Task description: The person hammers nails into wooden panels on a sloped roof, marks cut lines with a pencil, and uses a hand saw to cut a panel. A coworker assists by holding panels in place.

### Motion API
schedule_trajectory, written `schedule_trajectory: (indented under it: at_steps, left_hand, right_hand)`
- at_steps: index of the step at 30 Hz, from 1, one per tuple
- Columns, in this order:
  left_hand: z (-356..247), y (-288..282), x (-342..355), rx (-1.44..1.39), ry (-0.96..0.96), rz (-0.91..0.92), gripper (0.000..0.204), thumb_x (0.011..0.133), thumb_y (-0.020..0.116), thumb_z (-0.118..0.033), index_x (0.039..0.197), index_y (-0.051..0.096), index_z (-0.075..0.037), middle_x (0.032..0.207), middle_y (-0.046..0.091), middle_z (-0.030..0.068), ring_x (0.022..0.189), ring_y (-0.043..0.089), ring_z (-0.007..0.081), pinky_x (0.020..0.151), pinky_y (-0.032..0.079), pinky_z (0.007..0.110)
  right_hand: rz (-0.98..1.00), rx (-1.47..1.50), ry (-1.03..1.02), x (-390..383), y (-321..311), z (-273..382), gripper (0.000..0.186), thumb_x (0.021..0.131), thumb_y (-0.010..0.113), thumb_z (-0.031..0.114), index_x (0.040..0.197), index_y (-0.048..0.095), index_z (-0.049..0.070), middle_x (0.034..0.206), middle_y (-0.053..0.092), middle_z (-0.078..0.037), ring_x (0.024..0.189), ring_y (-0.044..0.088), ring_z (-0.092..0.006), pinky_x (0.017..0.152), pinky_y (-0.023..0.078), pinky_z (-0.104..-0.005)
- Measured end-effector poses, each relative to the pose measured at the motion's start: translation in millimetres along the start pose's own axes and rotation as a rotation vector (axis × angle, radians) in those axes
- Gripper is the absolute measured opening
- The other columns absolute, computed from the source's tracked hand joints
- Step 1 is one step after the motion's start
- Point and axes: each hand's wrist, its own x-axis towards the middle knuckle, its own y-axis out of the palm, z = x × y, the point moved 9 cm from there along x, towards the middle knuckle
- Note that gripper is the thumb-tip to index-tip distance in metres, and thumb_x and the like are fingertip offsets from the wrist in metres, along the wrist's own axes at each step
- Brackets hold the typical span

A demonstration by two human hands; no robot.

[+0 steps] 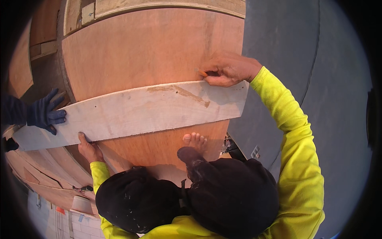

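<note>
A long pale wooden board (127, 109) lies across a reddish plywood sheet (151, 47), with a brown smear and small holes on its face. My left hand (90, 151) grips the board's near edge toward its left end, thumb on top and the fingers mostly hidden beneath. By the far edge, near the right end, my right hand (229, 69) pinches a short orange pencil (202, 73), its tip close to the plywood. Another person's dark-gloved hand (47, 111) rests with spread fingers on the board's left end.
My bare foot (195, 142) stands on the plywood just nearer than the board. Timber framing (171, 5) runs along the far side. More wooden panels (59, 167) lie at the left. A grey surface (294, 59) with a seam stretches along the right.
</note>
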Motion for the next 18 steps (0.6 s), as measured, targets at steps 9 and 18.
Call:
schedule_trajectory:
  at_steps: [9, 18]
  left_hand:
    - [9.5, -6.7, 10.5, 0.006, 0.002, 0.008, 0.049, 0.093, 0.071, -0.039, 0.117, 0.059, 0.003, 0.109, 0.066, 0.0090, 0.096, 0.065, 0.0205, 0.078, 0.053, 0.036]
    - [3.9, -7.6, 1.4, -0.009, -0.011, 0.017, 0.048, 0.094, 0.070, -0.037, 0.116, 0.059, 0.004, 0.108, 0.067, 0.0102, 0.095, 0.066, 0.0213, 0.078, 0.054, 0.037]
  right_hand:
    - [-0.157, 0.201, 0.200, -24.5, -2.9, -39.0, 0.017, 0.096, 0.063, 0.018, 0.102, 0.066, 0.002, 0.081, 0.066, -0.005, 0.072, 0.059, -0.0163, 0.069, 0.050, -0.0319]
    - [-0.218, -0.032, 0.066, -82.4, -8.2, -45.4, 0.012, 0.095, 0.066, 0.016, 0.099, 0.067, 0.005, 0.084, 0.069, -0.008, 0.068, 0.060, -0.0272, 0.064, 0.048, -0.0374]
